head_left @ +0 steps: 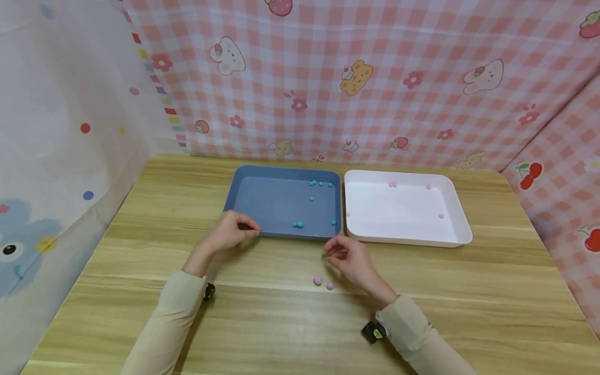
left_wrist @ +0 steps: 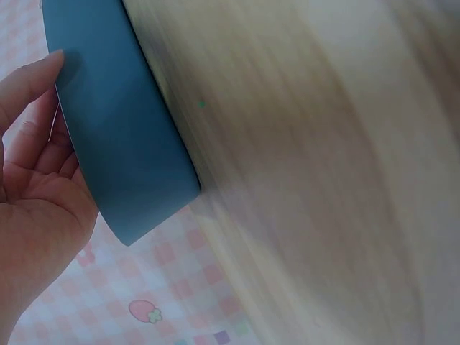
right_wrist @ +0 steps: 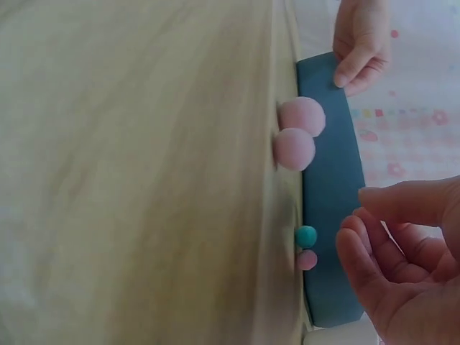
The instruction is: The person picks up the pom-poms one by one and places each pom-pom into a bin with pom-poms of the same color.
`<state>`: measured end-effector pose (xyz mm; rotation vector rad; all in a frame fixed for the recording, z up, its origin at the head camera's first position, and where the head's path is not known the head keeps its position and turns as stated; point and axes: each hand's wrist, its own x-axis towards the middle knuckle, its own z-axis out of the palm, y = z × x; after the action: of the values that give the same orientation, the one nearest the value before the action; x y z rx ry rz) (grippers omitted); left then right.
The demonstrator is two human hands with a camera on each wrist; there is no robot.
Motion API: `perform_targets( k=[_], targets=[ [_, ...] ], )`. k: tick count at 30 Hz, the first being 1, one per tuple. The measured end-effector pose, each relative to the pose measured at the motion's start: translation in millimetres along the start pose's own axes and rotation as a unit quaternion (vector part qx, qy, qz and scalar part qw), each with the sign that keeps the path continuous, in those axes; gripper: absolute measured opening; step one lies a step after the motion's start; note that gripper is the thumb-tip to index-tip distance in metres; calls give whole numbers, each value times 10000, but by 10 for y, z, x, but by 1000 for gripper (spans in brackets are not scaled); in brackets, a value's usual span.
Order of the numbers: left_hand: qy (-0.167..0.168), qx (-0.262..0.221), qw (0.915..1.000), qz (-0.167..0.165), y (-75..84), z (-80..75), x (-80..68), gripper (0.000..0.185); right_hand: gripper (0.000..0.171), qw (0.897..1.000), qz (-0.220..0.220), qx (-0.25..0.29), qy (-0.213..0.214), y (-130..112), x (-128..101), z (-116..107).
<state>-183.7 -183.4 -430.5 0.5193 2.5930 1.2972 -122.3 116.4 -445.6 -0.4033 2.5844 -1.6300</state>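
Nearest, on the wooden bench (head_left: 290, 323): two pink pom-poms (head_left: 323, 282), touching or almost so, lying loose in front of the trays. Just beyond them, hovered above the bench, the right hand (head_left: 349, 259), fingers (right_wrist: 374, 269) loosely curled and holding nothing visible. Seen from the right wrist view, a small teal ball (right_wrist: 306, 236) and a small pink ball (right_wrist: 307, 259) side by side close to the blue wall; whether touching it, could not tell, and neither made out clearly from the head view.

Further left, the left hand (head_left: 230, 231) rested at the near left corner of the blue tray (head_left: 283, 202), fingertips (left_wrist: 52, 59) against its outer wall, fingers fairly straight rather than wrapped round the rim. Left wrist view heavily blurred; only the tray wall and palm readable.

Blue tray lay flat, long axis left to right, square to the bench edge, with several teal balls (head_left: 298, 224) scattered inside, mostly toward its right half. Just beside it on the right, apart by a narrow gap, the white tray (head_left: 457, 208), same orientation, held a few pink balls (head_left: 392, 184). Exact counts too small to tell.

Farthest back, a pink checked cloth (head_left: 375, 78) with cartoon prints.
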Motion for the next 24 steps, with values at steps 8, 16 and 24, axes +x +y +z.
perform_targets(
  k=[8, 16, 24],
  targets=[
    [3, 11, 10000, 14, -8, 4, 2, 7, 22, 9988, -133, -471, -52, 49, 9, 3],
    [14, -13, 10000, 15, -11, 7, -4, 7, 22, 9969, -111, -752, -204, 61, 22, -3],
    [7, 72, 10000, 3, -6, 4, 0, 7, 23, 9928, -301, -1108, -344, 73, 44, -14]
  ],
)
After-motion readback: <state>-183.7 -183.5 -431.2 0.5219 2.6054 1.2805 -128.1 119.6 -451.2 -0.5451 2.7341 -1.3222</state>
